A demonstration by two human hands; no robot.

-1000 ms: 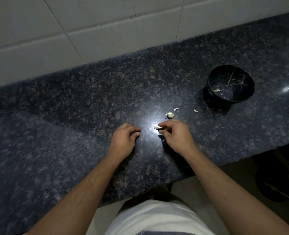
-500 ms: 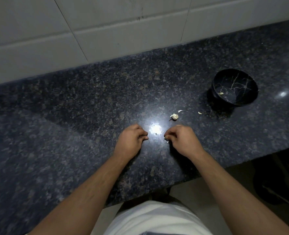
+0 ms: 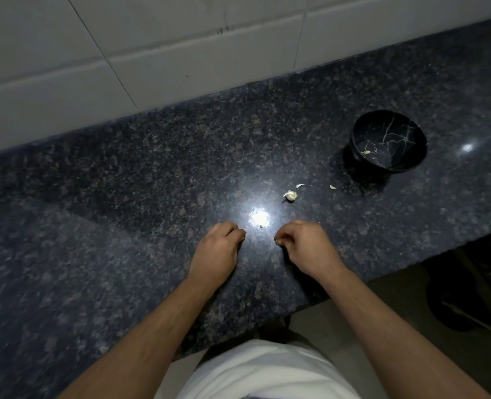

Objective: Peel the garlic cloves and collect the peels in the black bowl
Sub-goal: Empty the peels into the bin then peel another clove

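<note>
The black bowl [image 3: 356,131] with pale veins stands at the right of the dark granite counter [image 3: 123,211], and one peel scrap [image 3: 366,152] lies inside it. A garlic clove [image 3: 290,195] lies on the counter left of the bowl, with two loose peel bits [image 3: 299,185] [image 3: 332,186] close by. My right hand [image 3: 306,247] rests on the counter with curled fingers and pinches a small pale garlic piece [image 3: 278,241] at its tips. My left hand [image 3: 219,250] rests beside it with its fingers curled under, and I see nothing in it.
A bright light glare [image 3: 260,218] sits on the counter between my hands, with tiny scraps at its edge. A white tiled wall [image 3: 152,53] backs the counter. The counter's front edge runs just below my wrists, with floor and a dark object [image 3: 468,289] at lower right.
Both hands have slid toward the counter's front edge and slightly apart. The pale piece at my right fingertips is now mostly hidden. The bowl and loose clove have not moved.
</note>
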